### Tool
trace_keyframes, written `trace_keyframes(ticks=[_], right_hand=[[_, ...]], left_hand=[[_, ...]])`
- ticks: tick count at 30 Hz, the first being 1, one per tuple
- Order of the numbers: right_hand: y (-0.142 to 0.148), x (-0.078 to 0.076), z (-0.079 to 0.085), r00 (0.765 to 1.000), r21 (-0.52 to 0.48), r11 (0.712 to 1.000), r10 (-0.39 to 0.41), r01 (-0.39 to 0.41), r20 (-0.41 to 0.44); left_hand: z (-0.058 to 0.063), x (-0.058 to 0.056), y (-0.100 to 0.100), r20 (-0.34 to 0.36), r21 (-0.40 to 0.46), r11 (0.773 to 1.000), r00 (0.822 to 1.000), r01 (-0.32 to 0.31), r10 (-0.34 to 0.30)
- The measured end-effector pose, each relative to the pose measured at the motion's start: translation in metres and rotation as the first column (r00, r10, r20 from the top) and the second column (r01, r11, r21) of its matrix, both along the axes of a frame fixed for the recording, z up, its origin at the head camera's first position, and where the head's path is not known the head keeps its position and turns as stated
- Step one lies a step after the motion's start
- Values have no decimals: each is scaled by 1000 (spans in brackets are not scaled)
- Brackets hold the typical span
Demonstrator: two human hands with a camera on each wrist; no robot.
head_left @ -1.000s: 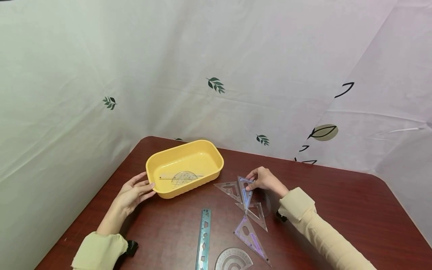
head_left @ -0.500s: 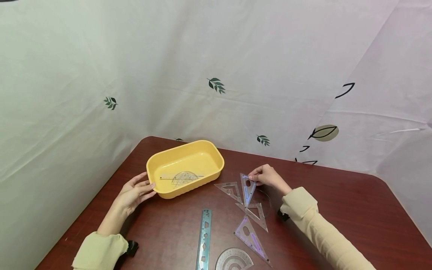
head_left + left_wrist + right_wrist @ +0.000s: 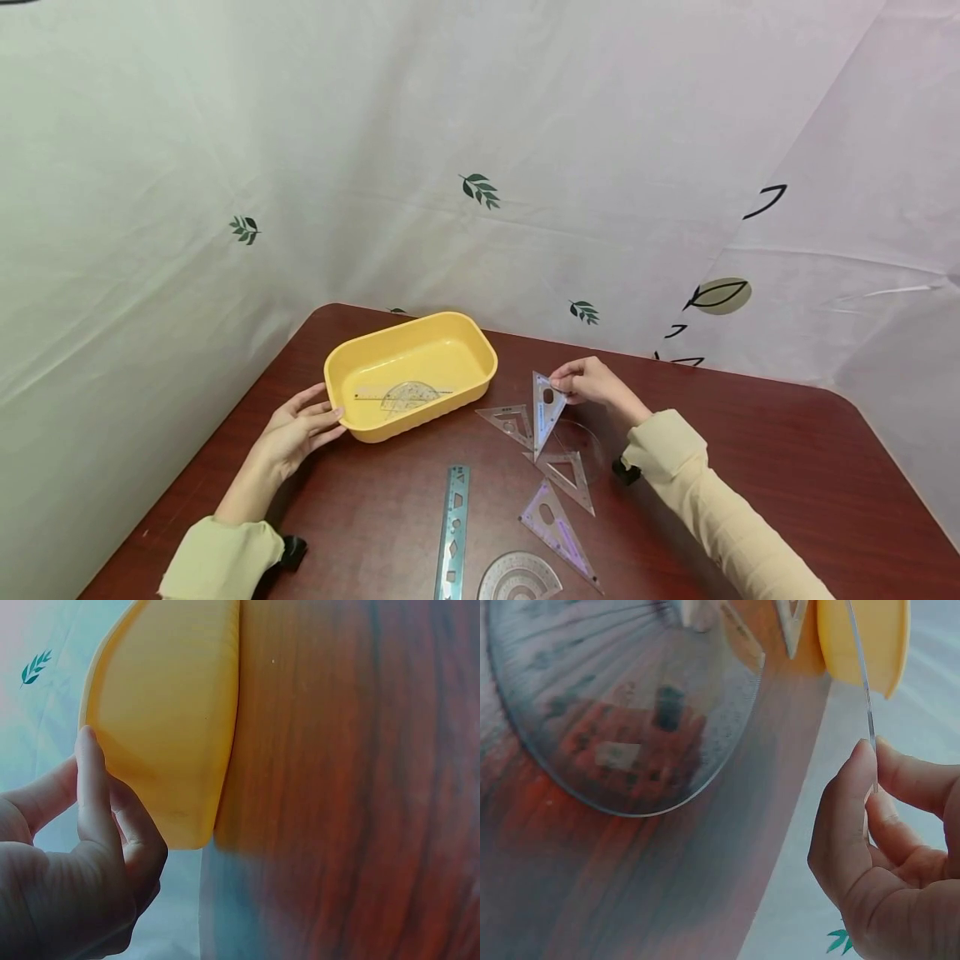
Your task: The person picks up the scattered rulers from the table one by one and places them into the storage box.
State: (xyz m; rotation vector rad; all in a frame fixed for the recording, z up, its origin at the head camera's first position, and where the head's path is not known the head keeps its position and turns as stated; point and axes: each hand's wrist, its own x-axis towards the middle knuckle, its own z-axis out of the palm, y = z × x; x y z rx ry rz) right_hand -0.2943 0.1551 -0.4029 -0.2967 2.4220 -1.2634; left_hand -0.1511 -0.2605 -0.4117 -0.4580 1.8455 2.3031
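My right hand (image 3: 596, 385) pinches a clear set square (image 3: 547, 406) with blue-violet markings near its upper corner, raised so that it overlaps other clear set squares beneath. In the right wrist view, the set square (image 3: 866, 682) appears edge-on between thumb and fingers. At the left end of a yellow tray (image 3: 360, 429), my left hand (image 3: 294, 429) holds the rim, with the thumb on the edge and fingers against the outer wall. A clear ruler (image 3: 369, 393) and a protractor (image 3: 408, 393) lie inside the tray.
On the table (image 3: 787, 467) lie a blue-green stencil ruler (image 3: 453, 533), a purple-marked set square (image 3: 557, 529) and a protractor (image 3: 519, 575). Two clear set squares and a round-edged clear protractor (image 3: 645, 787) sit near my right hand. A white curtain (image 3: 480, 250) stands behind.
My right hand has lifted the blue-violet set square up and back from the others, and a protractor's curved edge shows more behind it. My left hand and the tray stay put.
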Motion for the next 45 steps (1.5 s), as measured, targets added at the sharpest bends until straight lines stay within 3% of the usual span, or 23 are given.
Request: trace_keyframes(ticks=[11,18,27,45], right_hand=[[-12,-3,13,999,-9,1000,-23,23,26],[-25,-4,20,999,-60,998,-12,15,52],[-43,-10,26,991,-137,989,-42,59,129],[-75,-12,42,991,-171,983,-44,65,123]], left_hand=[[-3,1,-3,-4,-7,1000,1000,-1,1],[-2,1,-4,-3,-8,1000,1000,-1,1],[-4,1,-3,-7,-3,1000,1000,0,0],[-1,-1,0,-12,4,1000,1000,-2,2]])
